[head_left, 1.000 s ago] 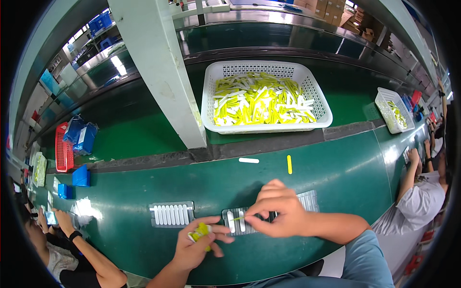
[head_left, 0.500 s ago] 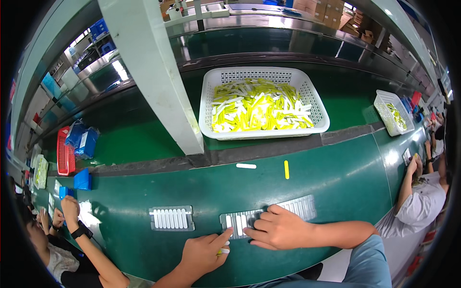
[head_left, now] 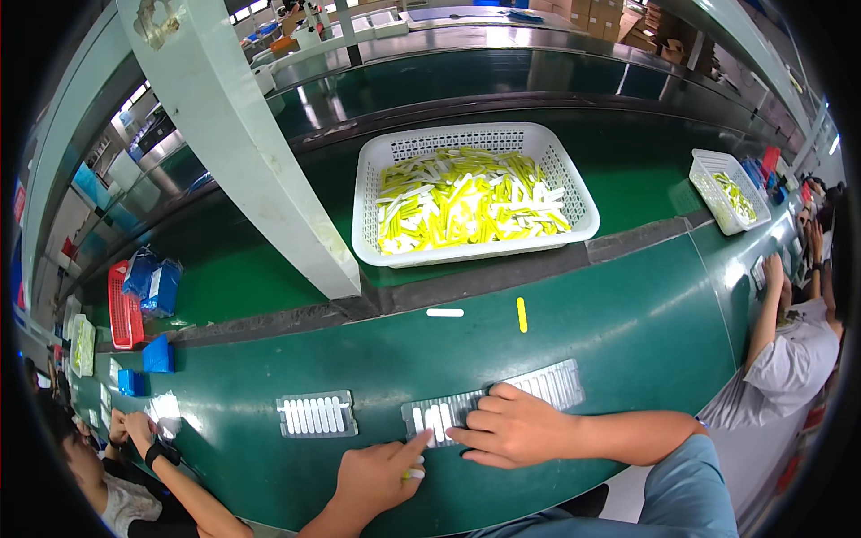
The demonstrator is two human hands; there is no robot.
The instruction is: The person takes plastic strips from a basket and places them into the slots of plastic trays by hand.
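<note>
A long clear ribbed plastic tray lies across the table in front of me, with a few white strips in the slots at its left end. My right hand straddles the tray, fingers bent over it and index fingertip by the white strips. My left hand has its index finger stretched to the near ends of these strips. Its other fingers curl around some yellow and white strips, partly hidden. Left of it lies a shorter clear tray with several white strips standing side by side in it.
Beyond a dark ledge stands a white basket heaped with yellow and white strips. A single white strip and a yellow strip lie on the table. A white post rises at the ledge. People work at both sides.
The view has shifted slightly. My hands stay at the tray's left end, and the white strips there sit closer together. The person on the left has lowered a raised hand.
</note>
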